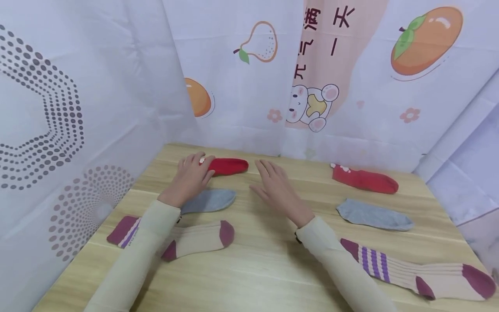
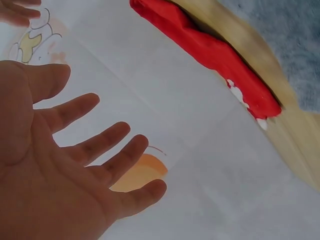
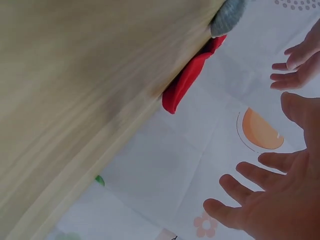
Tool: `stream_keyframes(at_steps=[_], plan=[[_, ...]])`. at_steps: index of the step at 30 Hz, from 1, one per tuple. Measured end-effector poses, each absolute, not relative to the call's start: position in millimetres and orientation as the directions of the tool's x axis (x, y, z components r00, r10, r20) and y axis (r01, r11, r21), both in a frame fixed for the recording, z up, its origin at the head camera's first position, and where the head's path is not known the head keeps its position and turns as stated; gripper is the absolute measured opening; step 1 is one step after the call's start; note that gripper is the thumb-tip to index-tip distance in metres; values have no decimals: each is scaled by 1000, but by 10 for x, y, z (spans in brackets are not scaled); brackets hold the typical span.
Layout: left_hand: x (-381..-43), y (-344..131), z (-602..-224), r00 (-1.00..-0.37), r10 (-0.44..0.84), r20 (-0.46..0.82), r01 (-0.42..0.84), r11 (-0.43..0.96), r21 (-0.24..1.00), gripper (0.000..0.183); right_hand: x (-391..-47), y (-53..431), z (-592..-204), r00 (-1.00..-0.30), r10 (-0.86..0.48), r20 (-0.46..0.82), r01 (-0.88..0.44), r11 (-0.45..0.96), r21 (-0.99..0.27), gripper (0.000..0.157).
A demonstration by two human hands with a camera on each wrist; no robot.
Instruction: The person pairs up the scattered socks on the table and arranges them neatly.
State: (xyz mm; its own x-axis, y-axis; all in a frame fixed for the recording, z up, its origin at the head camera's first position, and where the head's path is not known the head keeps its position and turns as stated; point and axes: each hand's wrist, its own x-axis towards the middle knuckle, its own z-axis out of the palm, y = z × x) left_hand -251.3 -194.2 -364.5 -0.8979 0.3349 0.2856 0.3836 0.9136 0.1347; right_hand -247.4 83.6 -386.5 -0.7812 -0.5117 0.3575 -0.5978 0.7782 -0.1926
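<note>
My left hand (image 1: pixel 191 177) hovers by the cuff end of a red sock (image 1: pixel 231 166) at the back left, its fingers spread and holding nothing. In the left wrist view a gap shows between those fingers and the red sock (image 2: pixel 210 50). To the right of that sock, my right hand (image 1: pixel 274 186) is held above the table with loosely straight fingers, also holding nothing. A grey-blue sock (image 1: pixel 212 200) lies nearer, partly hidden by the left wrist. Nearer still is a cream sock with maroon toe and heel (image 1: pixel 199 239), its middle covered by the left forearm.
On the right side of the wooden table (image 1: pixel 265 277) lie another red sock (image 1: pixel 364 180), a grey-blue sock (image 1: pixel 374 214) and a cream sock with purple stripes (image 1: pixel 409 273), partly behind the right sleeve. Printed white curtains (image 1: pixel 241 112) stand behind the table and along its sides.
</note>
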Motion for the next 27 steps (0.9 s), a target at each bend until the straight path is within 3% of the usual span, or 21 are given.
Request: stream_keyframes(at_steps=[9, 19, 27], plan=[[-2563, -2127, -3700, -945, 265, 193, 301, 934, 191, 57, -2672, 549, -3927, -815, -507, 282, -574, 773, -270, 74], [-2791, -2322, -3825, -929, 251, 273, 332, 891, 309, 44, -2885, 331, -3979, -832, -501, 240, -555, 766, -325, 69], [-2899, -2440, -3903, -960, 268, 84, 281, 909, 309, 43, -3006, 249, -4019, -838, -533, 118, -534, 756, -379, 65]])
